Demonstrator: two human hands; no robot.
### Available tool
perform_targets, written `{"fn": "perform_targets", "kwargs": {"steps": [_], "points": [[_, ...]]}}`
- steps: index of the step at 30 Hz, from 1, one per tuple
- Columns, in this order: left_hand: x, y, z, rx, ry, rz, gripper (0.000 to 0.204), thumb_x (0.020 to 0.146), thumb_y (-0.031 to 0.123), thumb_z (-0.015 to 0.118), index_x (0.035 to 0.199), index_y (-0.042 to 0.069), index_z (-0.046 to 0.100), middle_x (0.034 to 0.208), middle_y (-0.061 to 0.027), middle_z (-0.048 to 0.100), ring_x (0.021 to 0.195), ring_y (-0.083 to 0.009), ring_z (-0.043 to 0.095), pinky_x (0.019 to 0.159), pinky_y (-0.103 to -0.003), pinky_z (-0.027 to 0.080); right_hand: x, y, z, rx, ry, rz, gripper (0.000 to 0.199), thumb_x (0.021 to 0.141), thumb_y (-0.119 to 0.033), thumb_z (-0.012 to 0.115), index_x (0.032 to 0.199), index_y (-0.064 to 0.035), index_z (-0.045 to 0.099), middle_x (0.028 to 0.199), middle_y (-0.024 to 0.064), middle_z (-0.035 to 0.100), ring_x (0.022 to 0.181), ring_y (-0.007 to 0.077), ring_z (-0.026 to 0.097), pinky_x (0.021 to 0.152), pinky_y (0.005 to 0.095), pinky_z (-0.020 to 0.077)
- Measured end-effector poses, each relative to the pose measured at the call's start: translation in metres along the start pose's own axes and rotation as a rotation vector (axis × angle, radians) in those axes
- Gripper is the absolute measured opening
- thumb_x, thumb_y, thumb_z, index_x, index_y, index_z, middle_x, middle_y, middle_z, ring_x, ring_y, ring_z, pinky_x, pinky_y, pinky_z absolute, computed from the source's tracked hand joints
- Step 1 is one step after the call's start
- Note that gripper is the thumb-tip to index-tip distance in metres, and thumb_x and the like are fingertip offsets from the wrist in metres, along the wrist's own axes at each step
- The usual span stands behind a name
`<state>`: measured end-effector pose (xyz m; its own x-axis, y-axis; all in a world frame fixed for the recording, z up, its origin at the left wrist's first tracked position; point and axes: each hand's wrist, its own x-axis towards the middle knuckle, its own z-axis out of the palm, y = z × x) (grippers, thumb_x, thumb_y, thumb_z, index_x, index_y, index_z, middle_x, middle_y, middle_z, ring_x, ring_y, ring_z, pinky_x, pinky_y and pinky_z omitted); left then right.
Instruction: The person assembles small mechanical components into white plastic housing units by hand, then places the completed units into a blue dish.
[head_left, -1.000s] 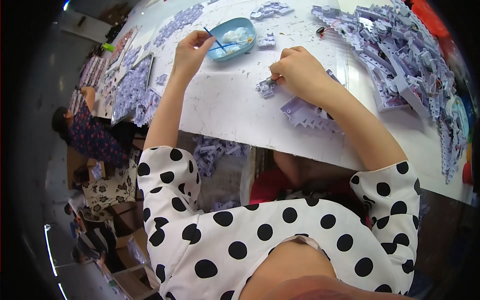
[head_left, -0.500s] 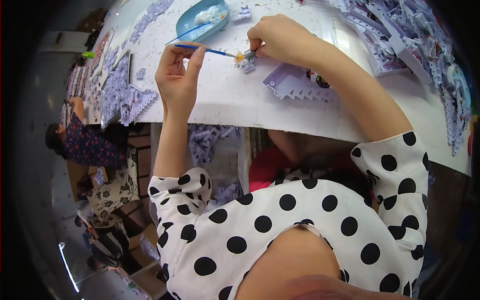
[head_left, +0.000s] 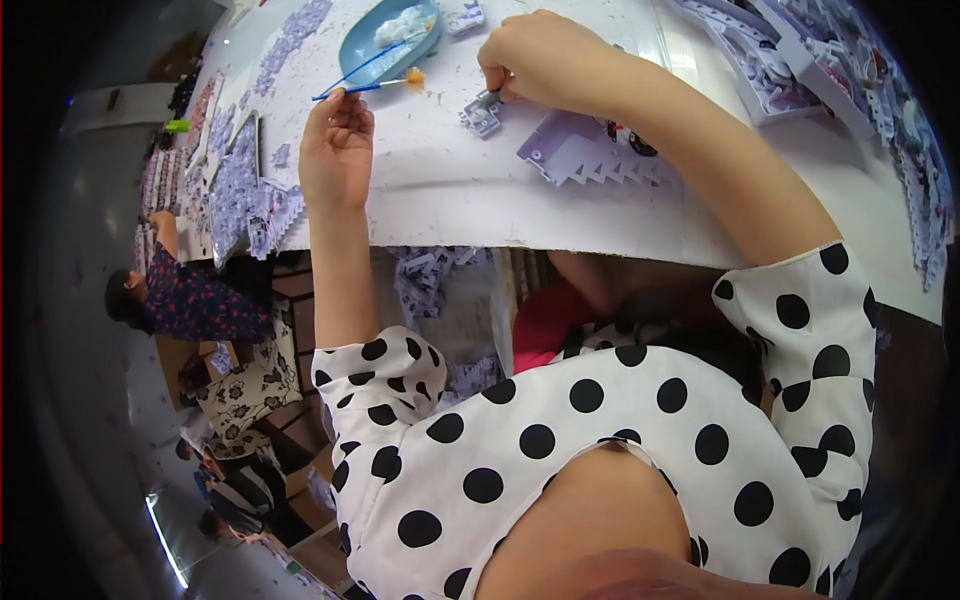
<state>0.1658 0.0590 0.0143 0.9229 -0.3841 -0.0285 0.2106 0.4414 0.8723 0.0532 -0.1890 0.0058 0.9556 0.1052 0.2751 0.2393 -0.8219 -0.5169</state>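
Note:
Pinched in my left hand [head_left: 338,150] is a thin paintbrush [head_left: 362,89] with a blue handle. Its splayed orange bristles point right, over the near side of a light blue dish [head_left: 347,58]. In the dish lies a white, creamy lump [head_left: 405,25], with a second thin blue stick [head_left: 365,66] across it. My right hand [head_left: 545,62] has its fingertips closed on a small grey cylinder [head_left: 486,100], which looks like a little motor. That cylinder sits at a small lavender plastic housing [head_left: 482,118] on the table. Part of the grip is hidden by my fingers.
A lavender tray-like part [head_left: 575,150] with a jagged edge lies under my right forearm, a black wheel [head_left: 641,145] beside it. Lavender parts [head_left: 800,60] are heaped at right, more [head_left: 235,185] at left. A co-worker [head_left: 205,300] sits at the left.
My left hand has drawn the brush back left, off the small housing to beside the dish. My right hand keeps its hold on the grey cylinder. The whole view has shifted slightly.

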Motion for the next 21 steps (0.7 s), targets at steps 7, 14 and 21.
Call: {"fn": "perform_targets", "kwargs": {"steps": [7, 14, 21], "points": [[-0.028, -0.014, 0.032, 0.619, -0.18, 0.569, 0.009, 0.09, -0.001, 0.064, 0.099, -0.002, 0.063, 0.097, -0.0095, 0.068, 0.089, -0.0143, 0.064, 0.086, -0.028, 0.05, 0.003, 0.007, 0.008, -0.026, 0.051, -0.041, 0.013, 0.073, -0.003, 0.064, 0.08, -0.0048, 0.074, 0.081, 0.0204, 0.07, 0.081, 0.0358, 0.069, 0.075, 0.0419, 0.0534], [-0.036, -0.016, 0.041, 0.857, -0.286, 0.639, 0.013, 0.089, -0.003, 0.066, 0.101, -0.002, 0.06, 0.096, -0.0058, 0.065, 0.09, -0.011, 0.059, 0.084, -0.025, 0.046, 0.002, -0.002, 0.002, -0.057, 0.035, -0.019, 0.012, 0.073, -0.005, 0.064, 0.079, -0.0054, 0.075, 0.081, 0.0209, 0.07, 0.081, 0.0363, 0.069, 0.075, 0.0426, 0.0534], [-0.035, -0.025, 0.051, 0.924, -0.359, 0.692, 0.015, 0.088, -0.004, 0.066, 0.102, -0.002, 0.061, 0.096, -0.0049, 0.065, 0.09, -0.0112, 0.059, 0.085, -0.025, 0.046, 0.005, 0.001, 0.002, -0.086, 0.005, -0.021, 0.012, 0.073, -0.007, 0.065, 0.079, -0.006, 0.075, 0.08, 0.0205, 0.07, 0.079, 0.0359, 0.069, 0.074, 0.0422, 0.0542]]}}
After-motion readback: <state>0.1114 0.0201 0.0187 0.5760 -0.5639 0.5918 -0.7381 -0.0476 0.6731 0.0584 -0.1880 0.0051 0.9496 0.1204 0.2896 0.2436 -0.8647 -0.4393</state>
